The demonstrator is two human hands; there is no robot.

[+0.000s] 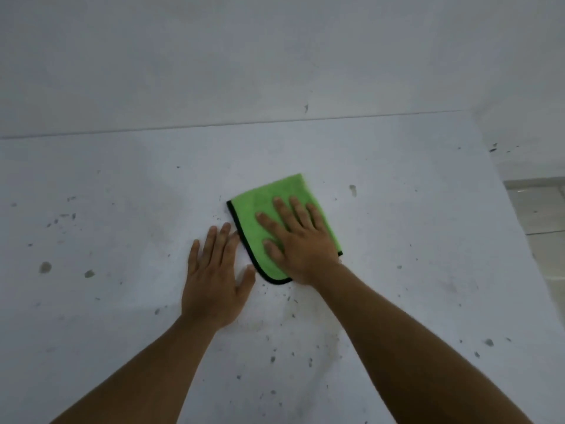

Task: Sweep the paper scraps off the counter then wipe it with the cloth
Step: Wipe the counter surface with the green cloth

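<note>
A folded green cloth (260,209) with a black hem lies flat near the middle of the white counter (122,185). My right hand (298,240) presses palm-down on the cloth, fingers spread and pointing away from me. My left hand (214,276) rests flat on the bare counter just left of the cloth, its fingertips close to the black hem. No paper scraps show on the counter; only small dark specks and grey stains dot the surface.
A white wall (275,56) rises behind the counter's back edge. The counter's right edge runs diagonally, with tiled floor (538,209) below it at the far right. Grey blotches (45,267) mark the left side of the counter.
</note>
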